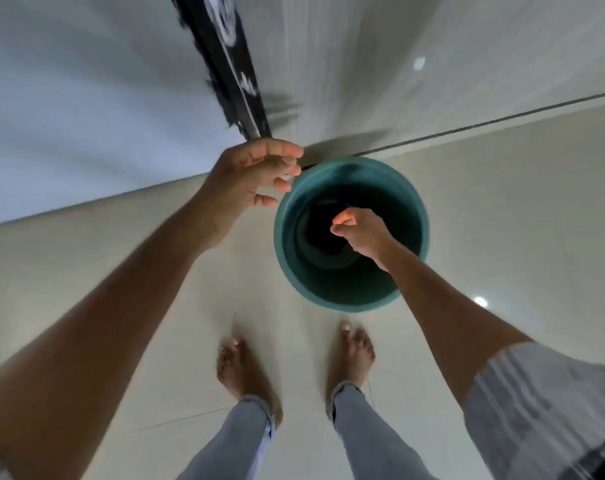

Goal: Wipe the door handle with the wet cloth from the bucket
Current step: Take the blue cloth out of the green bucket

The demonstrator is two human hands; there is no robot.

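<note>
A teal bucket [349,299] stands on the pale tiled floor just in front of my bare feet. Its inside is dark, and something dark lies at the bottom; I cannot tell whether it is the cloth. My right hand [361,232] hangs over the bucket's mouth with its fingers curled shut and nothing visible in them. My left hand [251,178] hovers at the bucket's upper left rim, fingers apart and empty. No door handle is in view.
A pale door or wall [69,116] rises on the left and another light panel [415,64] on the right, with a dark patterned strip [232,64] between them. My feet [238,372] stand close behind the bucket on the tiles.
</note>
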